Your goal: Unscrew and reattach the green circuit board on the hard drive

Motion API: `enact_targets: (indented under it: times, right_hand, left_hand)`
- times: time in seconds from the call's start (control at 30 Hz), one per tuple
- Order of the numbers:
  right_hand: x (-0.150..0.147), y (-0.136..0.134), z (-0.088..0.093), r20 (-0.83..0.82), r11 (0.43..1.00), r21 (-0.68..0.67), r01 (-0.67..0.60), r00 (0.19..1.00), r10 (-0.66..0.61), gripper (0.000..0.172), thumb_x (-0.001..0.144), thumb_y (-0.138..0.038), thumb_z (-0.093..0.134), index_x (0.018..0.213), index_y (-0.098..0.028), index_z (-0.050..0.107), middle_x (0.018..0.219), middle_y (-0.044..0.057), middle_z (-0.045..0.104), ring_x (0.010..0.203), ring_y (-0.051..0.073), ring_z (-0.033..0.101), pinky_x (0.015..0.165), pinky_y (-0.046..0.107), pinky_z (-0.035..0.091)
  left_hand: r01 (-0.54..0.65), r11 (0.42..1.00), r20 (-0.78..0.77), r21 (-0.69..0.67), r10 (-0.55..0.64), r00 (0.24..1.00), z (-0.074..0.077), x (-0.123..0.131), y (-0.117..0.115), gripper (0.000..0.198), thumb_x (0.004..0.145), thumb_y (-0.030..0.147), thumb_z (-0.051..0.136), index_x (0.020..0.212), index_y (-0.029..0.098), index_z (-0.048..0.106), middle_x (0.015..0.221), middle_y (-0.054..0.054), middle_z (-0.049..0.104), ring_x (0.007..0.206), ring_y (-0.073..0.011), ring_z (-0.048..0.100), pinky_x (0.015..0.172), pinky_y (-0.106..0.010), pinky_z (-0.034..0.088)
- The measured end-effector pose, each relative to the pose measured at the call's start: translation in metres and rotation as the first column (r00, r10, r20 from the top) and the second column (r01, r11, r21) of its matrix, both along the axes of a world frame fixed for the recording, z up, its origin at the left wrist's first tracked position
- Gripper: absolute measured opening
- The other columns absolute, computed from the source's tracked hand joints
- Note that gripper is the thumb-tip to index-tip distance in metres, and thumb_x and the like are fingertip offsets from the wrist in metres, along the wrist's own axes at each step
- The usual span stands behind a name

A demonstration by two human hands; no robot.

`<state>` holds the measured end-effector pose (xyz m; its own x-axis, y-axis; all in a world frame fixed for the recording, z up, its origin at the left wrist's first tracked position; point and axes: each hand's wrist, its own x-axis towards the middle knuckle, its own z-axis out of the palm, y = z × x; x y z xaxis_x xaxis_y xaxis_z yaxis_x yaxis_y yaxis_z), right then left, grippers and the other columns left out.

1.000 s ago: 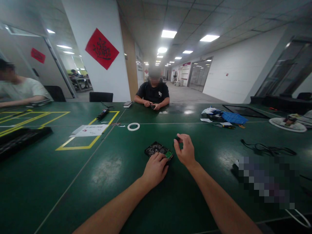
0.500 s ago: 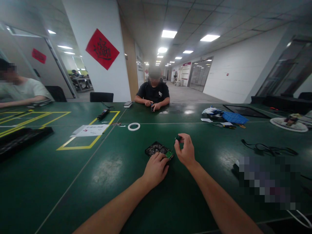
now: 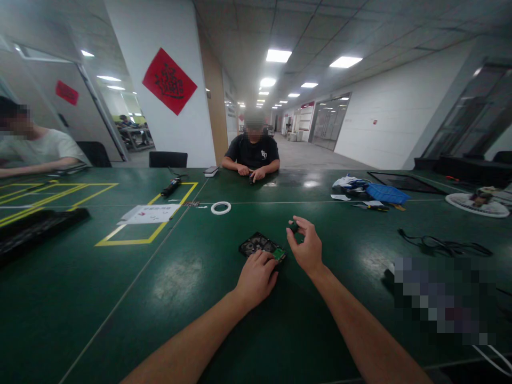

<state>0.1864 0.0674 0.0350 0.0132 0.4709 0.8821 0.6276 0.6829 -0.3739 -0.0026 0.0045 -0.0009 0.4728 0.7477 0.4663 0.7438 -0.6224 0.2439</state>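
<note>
A hard drive [image 3: 256, 244] lies on the green table, dark and angular, with a strip of green circuit board along its right side. Over its near edge my left hand [image 3: 256, 274] is laid, fingers curved onto the drive and holding it against the table; part of the drive is hidden underneath. Just right of the drive, my right hand [image 3: 306, 245] is raised. Its thumb and fingers are closed around a small dark rounded piece [image 3: 293, 226], too small to tell its kind.
A white ring [image 3: 221, 208] lies beyond the drive. Printed paper [image 3: 150, 214] sits inside yellow tape at left. At right are a blue tray [image 3: 386, 193], black cable [image 3: 440, 245] and blurred-out item [image 3: 440, 298]. Opposite sits a person [image 3: 252, 152]; another person [image 3: 44, 146] is at far left.
My right hand has shifted slightly, its fingers moving around the small dark piece. My left hand stays on the hard drive. The whole view has drifted a little.
</note>
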Motion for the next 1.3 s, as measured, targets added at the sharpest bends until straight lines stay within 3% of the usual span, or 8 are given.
enact_targets:
  times: [0.53,0.73,0.93,1.13,1.3]
  right_hand:
    - [0.0035,-0.0053,0.0054,0.051,0.998,-0.063,0.013,0.999,-0.010,0.028,0.094,-0.030,0.061,0.120,-0.023,0.055,0.111,0.009,0.060,0.085,0.019,0.065,0.078,0.037,0.061]
    - [0.0015,-0.0039,0.0031,0.013,0.998,-0.067,-0.005,1.000,0.006,0.031,0.094,-0.027,0.059,0.124,-0.021,0.052,0.119,0.011,0.062,0.098,0.021,0.067,0.082,0.037,0.061]
    - [0.0017,-0.0055,0.0020,0.048,0.997,-0.073,0.021,0.999,-0.017,0.031,0.093,-0.030,0.063,0.123,-0.023,0.054,0.109,0.008,0.064,0.086,0.018,0.067,0.080,0.037,0.062]
    - [0.0003,-0.0027,0.0014,0.004,0.999,-0.039,-0.020,1.000,0.020,0.032,0.095,-0.029,0.059,0.126,-0.023,0.051,0.125,0.012,0.062,0.103,0.021,0.068,0.082,0.038,0.063]
    - [0.0029,-0.0031,0.0013,0.038,0.999,-0.042,0.021,0.999,-0.020,0.031,0.092,-0.032,0.065,0.121,-0.023,0.056,0.115,0.010,0.063,0.101,0.021,0.066,0.082,0.037,0.062]
  left_hand:
    - [-0.006,1.000,-0.004,0.002,0.006,1.000,0.0007,-0.0003,-0.0008,0.028,0.090,0.023,0.062,0.117,0.024,0.066,0.116,-0.007,0.063,0.113,-0.0280,0.055,0.103,-0.048,0.045]
    - [-0.007,1.000,0.001,0.002,0.007,1.000,0.0006,-0.0003,-0.0007,0.029,0.089,0.023,0.062,0.117,0.024,0.067,0.116,-0.007,0.064,0.112,-0.0282,0.055,0.102,-0.047,0.045]
    - [-0.009,1.000,0.000,0.009,0.009,1.000,-0.0017,0.0000,-0.0001,0.028,0.089,0.023,0.062,0.117,0.024,0.067,0.116,-0.006,0.064,0.113,-0.0279,0.055,0.105,-0.048,0.044]
    - [-0.007,1.000,-0.002,0.014,0.007,1.000,-0.0010,0.0004,0.0001,0.028,0.089,0.023,0.062,0.116,0.024,0.066,0.116,-0.007,0.063,0.111,-0.0281,0.055,0.102,-0.048,0.045]
    - [-0.006,1.000,-0.006,0.017,0.006,1.000,-0.0003,0.0001,-0.0002,0.028,0.089,0.023,0.062,0.117,0.023,0.066,0.115,-0.008,0.064,0.112,-0.0286,0.055,0.101,-0.048,0.046]
